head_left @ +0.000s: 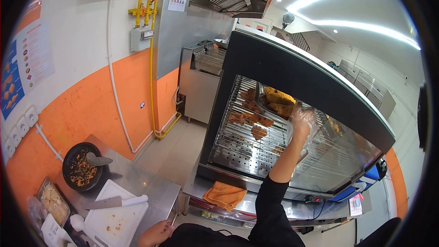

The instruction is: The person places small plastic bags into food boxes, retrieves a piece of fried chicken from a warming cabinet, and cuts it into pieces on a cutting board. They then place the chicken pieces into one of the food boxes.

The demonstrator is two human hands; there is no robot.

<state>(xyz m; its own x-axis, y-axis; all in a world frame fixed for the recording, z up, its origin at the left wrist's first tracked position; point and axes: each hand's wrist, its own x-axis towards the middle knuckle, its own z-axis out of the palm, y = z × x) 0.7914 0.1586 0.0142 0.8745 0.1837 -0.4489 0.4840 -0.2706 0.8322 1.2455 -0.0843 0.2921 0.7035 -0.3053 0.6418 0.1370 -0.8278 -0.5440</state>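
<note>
My right hand point(303, 117), in a clear plastic glove, reaches into a heated display cabinet point(242, 45). It is at the near end of a metal tray point(261, 102) of golden fried chicken point(280, 97). The glove's folds hide my fingertips, so a grip there cannot be made out. Darker reddish-brown fried pieces point(259, 132) lie on the wire rack point(228, 139) beside the tray. Low by the steel table's corner, my left hand point(157, 233) has its fingers curled in. Whatever it may hold is too small to name.
On the steel table point(155, 192) lie a white cutting board point(116, 222), a knife point(107, 202) and a black mortar point(73, 158) with a stone pestle point(98, 159) and crumbs. An orange cloth point(225, 195) hangs before the cabinet. A sliding glass pane point(340, 164) borders my right arm.
</note>
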